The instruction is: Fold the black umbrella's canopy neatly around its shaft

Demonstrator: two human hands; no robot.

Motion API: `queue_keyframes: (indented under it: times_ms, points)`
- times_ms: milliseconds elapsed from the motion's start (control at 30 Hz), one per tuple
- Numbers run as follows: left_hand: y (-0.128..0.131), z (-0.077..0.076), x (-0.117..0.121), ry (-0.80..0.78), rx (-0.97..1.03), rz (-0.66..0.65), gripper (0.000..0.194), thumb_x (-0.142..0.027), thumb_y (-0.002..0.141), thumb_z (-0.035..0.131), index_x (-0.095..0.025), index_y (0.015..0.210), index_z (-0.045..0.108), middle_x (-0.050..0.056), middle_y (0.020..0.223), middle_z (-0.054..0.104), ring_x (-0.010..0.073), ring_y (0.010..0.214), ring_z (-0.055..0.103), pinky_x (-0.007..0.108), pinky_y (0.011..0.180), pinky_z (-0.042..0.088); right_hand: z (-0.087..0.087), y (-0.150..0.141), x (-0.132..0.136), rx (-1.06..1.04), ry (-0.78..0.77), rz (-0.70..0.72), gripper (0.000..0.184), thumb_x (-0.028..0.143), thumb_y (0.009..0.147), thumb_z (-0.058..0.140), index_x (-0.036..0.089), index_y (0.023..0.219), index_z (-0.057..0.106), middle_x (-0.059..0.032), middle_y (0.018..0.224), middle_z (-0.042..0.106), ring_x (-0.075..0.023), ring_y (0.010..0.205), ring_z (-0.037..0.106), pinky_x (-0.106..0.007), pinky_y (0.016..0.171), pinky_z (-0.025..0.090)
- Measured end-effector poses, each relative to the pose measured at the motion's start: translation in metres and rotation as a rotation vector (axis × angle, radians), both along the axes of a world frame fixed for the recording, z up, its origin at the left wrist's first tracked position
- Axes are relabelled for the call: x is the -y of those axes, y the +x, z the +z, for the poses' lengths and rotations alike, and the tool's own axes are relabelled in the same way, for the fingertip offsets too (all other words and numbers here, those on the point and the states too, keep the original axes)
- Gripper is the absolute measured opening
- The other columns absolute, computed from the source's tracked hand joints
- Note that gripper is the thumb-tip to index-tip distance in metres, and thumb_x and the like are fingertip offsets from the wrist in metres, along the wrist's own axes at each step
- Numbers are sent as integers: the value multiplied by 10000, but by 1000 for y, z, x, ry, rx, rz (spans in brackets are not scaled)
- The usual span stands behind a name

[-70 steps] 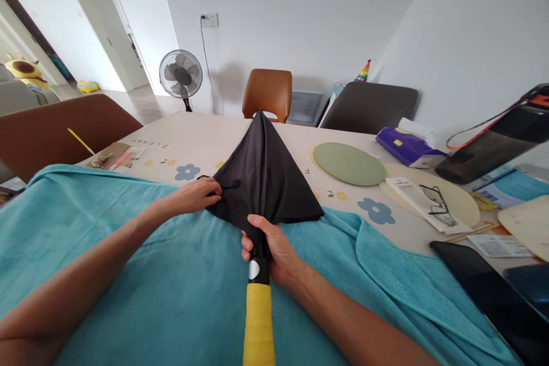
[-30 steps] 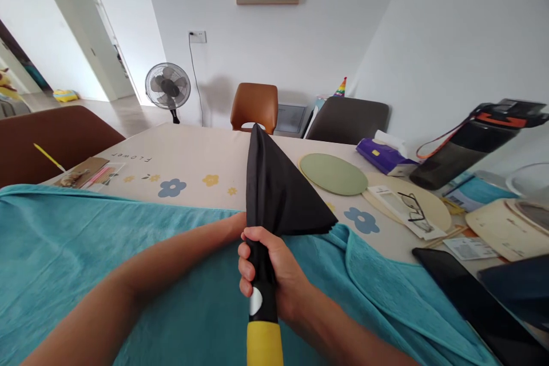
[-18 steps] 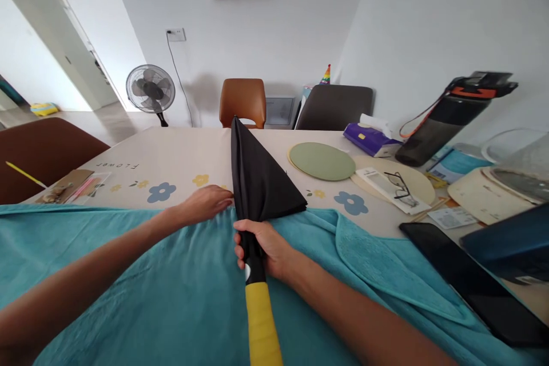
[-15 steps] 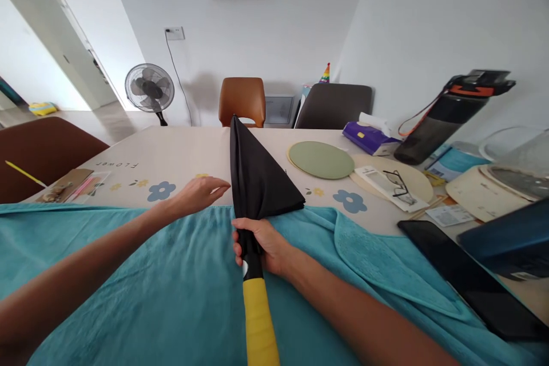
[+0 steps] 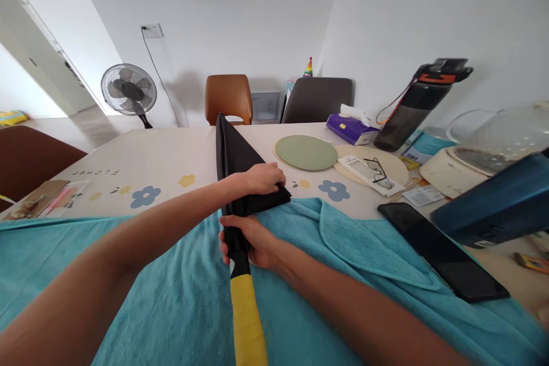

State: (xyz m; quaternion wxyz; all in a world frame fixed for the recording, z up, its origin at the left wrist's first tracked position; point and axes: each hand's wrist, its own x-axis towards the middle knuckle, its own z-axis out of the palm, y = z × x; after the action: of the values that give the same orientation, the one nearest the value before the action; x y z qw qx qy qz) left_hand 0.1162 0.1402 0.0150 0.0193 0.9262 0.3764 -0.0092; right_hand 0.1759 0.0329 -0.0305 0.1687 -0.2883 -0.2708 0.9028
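Note:
A folded black umbrella (image 5: 234,151) with a yellow handle (image 5: 247,320) points away from me over the table. My right hand (image 5: 253,240) is wrapped round its black neck, just above the yellow part. My left hand (image 5: 265,178) reaches across the fabric, its fingers curled on the loose flap at the right side of the canopy. The fingertips are partly hidden. Beneath the umbrella's lower part and both forearms spreads a teal towel (image 5: 171,297).
On the right lie a green round placemat (image 5: 306,152), eyeglasses (image 5: 377,174), a black tablet or phone (image 5: 441,251) and a purple tissue pack (image 5: 349,128). A dark bottle (image 5: 414,106) and a blue tumbler (image 5: 493,206) stand there. A fan (image 5: 128,90) is behind the table.
My left hand has moved right, across the umbrella, from beside it onto the canopy's loose flap. My right hand keeps its grip. The whole view has shifted slightly.

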Motion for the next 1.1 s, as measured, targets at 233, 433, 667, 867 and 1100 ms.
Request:
queue_keyframes:
  times_ms: [233,433,667,867,1100]
  points:
    - [-2,-8,-4,35,36,37,256,-165,723,462,-207,947,580,35,945,605,185,925,487,259,652,402,3,-1,3,5,29,-33,110,214,743,547,134,699,485,2,566,549,-119,448,528,-259,382,474]
    - [1,-3,-3,50,232,173,168,-176,772,398,-191,830,555,28,814,588,156,772,526,256,652,407,4,0,2,31,-11,-20,115,220,743,550,135,707,481,6,542,540,-120,428,524,-263,384,473]
    - [-33,39,18,13,576,190,322,-80,716,365,-158,1014,458,1,783,546,97,662,516,226,649,429,3,1,-3,15,-67,15,125,248,750,542,139,721,490,5,585,549,-115,447,525,-272,405,479]
    - [-92,51,59,181,616,272,187,-54,605,394,-154,647,546,16,787,523,113,731,524,221,666,446,0,1,-3,-7,-50,1,120,243,741,545,138,724,488,3,594,552,-114,446,526,-275,417,474]
    - [-145,27,99,276,963,635,165,-70,582,417,-172,591,547,-21,692,511,92,620,527,203,568,463,3,-1,-2,-12,-56,-40,211,333,742,578,146,722,483,27,559,526,-102,413,500,-250,377,443]
